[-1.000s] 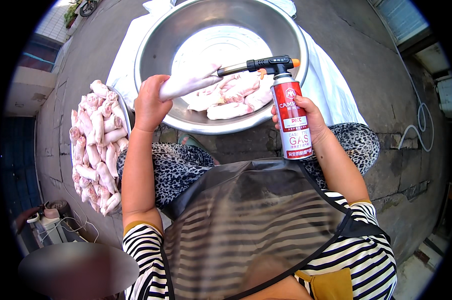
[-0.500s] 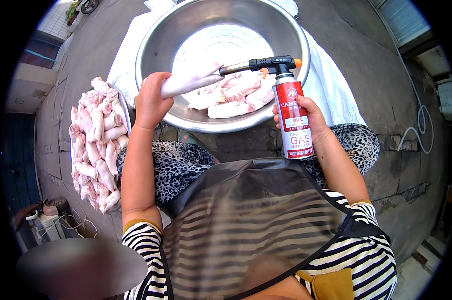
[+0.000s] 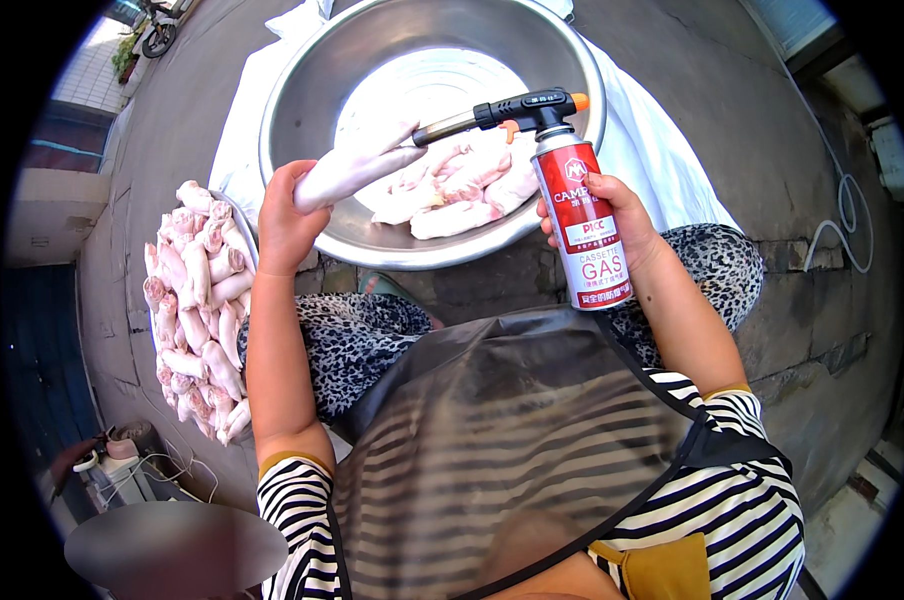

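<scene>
At upper centre of the frame, over the steel basin (image 3: 307,95), apparently singeing a pale trotter (image 3: 347,178) with the torch (image 3: 502,113); cannot confirm flame. Gripping the trotter's left end in the clenched left hand (image 3: 290,215). Clasping the red canister (image 3: 582,225), right of centre, in the right hand (image 3: 617,210) with curled fingers. Probably calls next for turning the trotter under a steady torch.

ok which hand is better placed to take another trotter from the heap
Probably the left hand: it is nearer the heap of trotters, though it would first need to let go of the held trotter. The right hand is farther across, wrapped around the gas torch.
</scene>
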`<state>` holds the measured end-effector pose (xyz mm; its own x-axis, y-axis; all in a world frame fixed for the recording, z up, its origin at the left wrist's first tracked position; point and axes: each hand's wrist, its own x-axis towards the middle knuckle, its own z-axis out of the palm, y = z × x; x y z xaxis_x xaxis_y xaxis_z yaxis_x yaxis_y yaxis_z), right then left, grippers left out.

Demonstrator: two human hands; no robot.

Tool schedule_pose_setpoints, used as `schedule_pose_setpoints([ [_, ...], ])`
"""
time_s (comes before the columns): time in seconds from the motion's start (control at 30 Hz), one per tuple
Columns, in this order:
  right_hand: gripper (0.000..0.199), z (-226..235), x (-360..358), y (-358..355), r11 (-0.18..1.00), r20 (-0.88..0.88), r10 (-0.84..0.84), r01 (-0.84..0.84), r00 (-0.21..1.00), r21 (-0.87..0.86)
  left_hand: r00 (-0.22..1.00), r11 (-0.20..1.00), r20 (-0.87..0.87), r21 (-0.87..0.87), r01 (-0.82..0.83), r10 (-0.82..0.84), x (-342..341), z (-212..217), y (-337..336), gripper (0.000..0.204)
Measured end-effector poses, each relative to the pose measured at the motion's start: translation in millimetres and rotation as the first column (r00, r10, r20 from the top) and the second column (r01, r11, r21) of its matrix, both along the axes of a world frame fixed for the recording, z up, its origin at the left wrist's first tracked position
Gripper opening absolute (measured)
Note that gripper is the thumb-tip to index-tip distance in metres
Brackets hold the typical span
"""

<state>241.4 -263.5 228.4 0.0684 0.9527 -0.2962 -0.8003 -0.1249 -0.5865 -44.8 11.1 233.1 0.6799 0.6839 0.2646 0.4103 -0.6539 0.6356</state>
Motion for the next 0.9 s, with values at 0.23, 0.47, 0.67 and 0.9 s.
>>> schedule_pose_setpoints([
  [0.23,0.054,-2.6,1.1,-2.6,0.999,-0.024,-0.004,0.003,1.000,-0.045,1.000,1.000,0.006,0.019,0.013,-0.013,-1.2,0.2,2.4,0.050],
  [0.47,0.059,-3.0,2.2,-2.5,1.000,0.007,0.012,-0.011,1.000,-0.024,1.000,0.999,0.015,0.032,0.027,-0.028,-1.7,-0.1,3.9,0.050],
  [0.67,0.058,-3.6,2.9,-1.8,0.999,0.010,0.021,-0.021,1.000,-0.030,0.999,0.999,0.007,0.042,0.031,-0.031,-2.1,1.6,3.3,0.049],
  [0.9,0.058,-2.9,1.9,-1.6,0.999,0.020,0.009,-0.008,1.000,-0.047,0.999,0.999,0.003,0.039,0.035,-0.035,-1.5,2.7,1.9,0.048],
])
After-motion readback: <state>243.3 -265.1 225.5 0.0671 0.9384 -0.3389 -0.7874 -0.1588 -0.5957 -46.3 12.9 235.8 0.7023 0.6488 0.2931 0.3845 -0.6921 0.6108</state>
